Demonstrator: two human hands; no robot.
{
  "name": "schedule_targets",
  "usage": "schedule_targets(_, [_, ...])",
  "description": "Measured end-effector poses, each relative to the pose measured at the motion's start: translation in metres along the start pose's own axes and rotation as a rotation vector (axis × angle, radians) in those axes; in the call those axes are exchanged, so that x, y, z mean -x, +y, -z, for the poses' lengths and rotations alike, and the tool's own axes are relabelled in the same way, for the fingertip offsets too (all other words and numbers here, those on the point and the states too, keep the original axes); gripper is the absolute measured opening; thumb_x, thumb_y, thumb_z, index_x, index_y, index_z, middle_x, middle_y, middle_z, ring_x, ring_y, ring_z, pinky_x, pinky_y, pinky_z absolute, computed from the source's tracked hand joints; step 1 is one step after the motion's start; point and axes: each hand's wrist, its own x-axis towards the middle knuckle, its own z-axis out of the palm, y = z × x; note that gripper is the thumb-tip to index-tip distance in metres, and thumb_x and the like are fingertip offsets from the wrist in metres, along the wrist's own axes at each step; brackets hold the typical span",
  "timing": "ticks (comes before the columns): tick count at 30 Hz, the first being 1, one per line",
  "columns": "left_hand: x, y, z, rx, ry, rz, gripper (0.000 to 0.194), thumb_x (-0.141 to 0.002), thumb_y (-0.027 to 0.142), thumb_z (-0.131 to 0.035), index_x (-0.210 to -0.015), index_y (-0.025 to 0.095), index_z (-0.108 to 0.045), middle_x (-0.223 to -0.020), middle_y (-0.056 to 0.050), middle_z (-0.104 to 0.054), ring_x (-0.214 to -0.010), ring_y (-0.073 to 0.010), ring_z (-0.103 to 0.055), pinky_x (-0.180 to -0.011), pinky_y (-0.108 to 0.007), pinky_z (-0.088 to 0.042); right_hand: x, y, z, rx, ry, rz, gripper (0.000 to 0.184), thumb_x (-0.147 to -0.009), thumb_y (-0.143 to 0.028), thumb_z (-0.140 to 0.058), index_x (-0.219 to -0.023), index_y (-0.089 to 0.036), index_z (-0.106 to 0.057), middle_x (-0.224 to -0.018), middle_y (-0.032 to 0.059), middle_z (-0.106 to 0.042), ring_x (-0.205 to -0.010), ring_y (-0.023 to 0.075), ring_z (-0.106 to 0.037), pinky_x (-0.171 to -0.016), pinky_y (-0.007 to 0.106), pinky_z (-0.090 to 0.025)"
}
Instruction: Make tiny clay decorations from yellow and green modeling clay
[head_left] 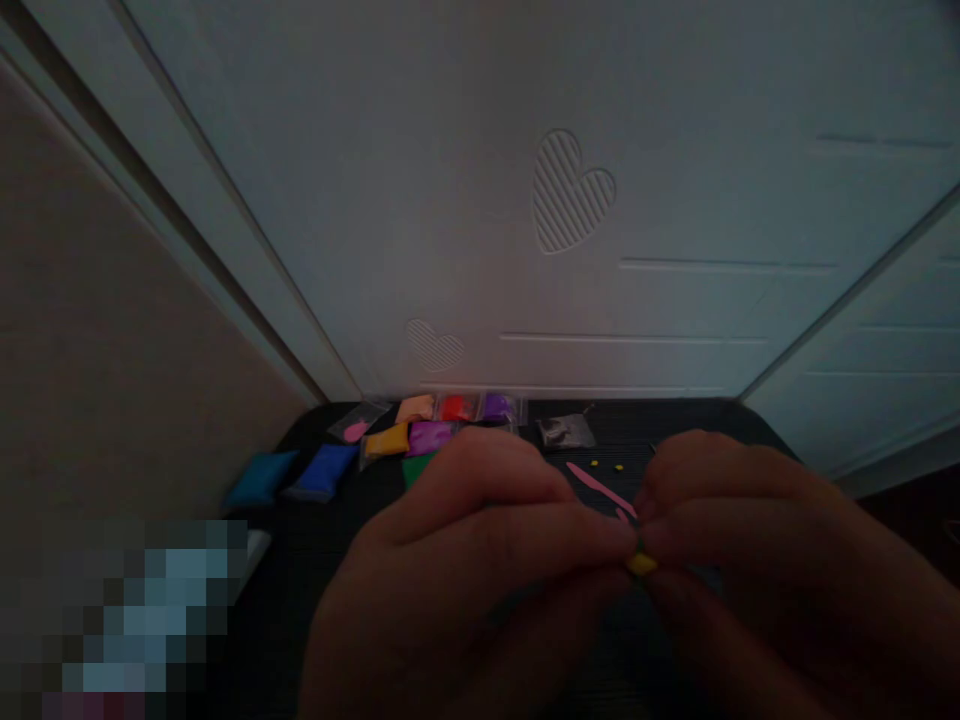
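Close to the camera, my left hand [465, 570] and my right hand [765, 560] meet with their fingertips together. Between them they pinch a small piece of yellow clay [642, 565]. Just beyond the fingers a pink modelling tool [600, 488] lies on the dark table, its near end partly hidden by my right hand. Two tiny yellow bits [619, 467] rest past the tool. Part of a green packet [417, 471] shows behind my left hand.
Several clay packets stand toward the back left, among them a blue one [322, 473], a teal one [260, 479], an orange-yellow one [386, 441] and a red one [457, 407]. A clear bag with dark contents [566, 431] lies at the back. A white panel [450, 200] rises behind the table.
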Motion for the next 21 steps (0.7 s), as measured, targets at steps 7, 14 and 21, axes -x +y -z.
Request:
schedule_targets(7, [-0.0008, 0.0002, 0.0001, 0.022, 0.001, 0.007, 0.012, -0.072, 0.026, -0.058, -0.084, 0.028, -0.060, -0.075, 0.001, -0.061, -0.075, -0.0135, -0.059, -0.058, -0.023, -0.053, -0.0011, -0.0036, 0.0001, -0.012, 0.010, -0.051, 0.007, -0.071, -0.022, -0.059, -0.078, -0.020, -0.060, -0.074, 0.0008, -0.058, -0.066, 0.0097, -0.058, -0.051, 0.014, -0.051])
schedule_targets(14, [-0.0006, 0.0003, 0.0009, 0.021, 0.005, 0.004, 0.014, -0.071, 0.027, -0.059, -0.085, 0.028, -0.060, -0.075, 0.001, -0.061, -0.073, -0.0142, -0.060, -0.059, -0.024, -0.053, -0.0014, -0.0023, 0.0006, 0.006, 0.016, 0.000, 0.006, -0.073, -0.023, -0.057, -0.077, -0.020, -0.060, -0.073, 0.0013, -0.058, -0.064, 0.0090, -0.058, -0.048, 0.013, -0.051])
schedule_targets(21, [-0.0009, -0.0009, 0.0004, 0.030, -0.010, -0.001, 0.012, -0.073, 0.026, -0.058, -0.085, 0.027, -0.060, -0.076, 0.002, -0.061, -0.075, -0.0135, -0.059, -0.060, -0.023, -0.053, -0.0034, -0.0013, 0.0008, 0.003, -0.020, 0.003, 0.007, -0.072, -0.022, -0.058, -0.079, -0.020, -0.060, -0.073, 0.0009, -0.058, -0.065, 0.0097, -0.058, -0.051, 0.014, -0.052])
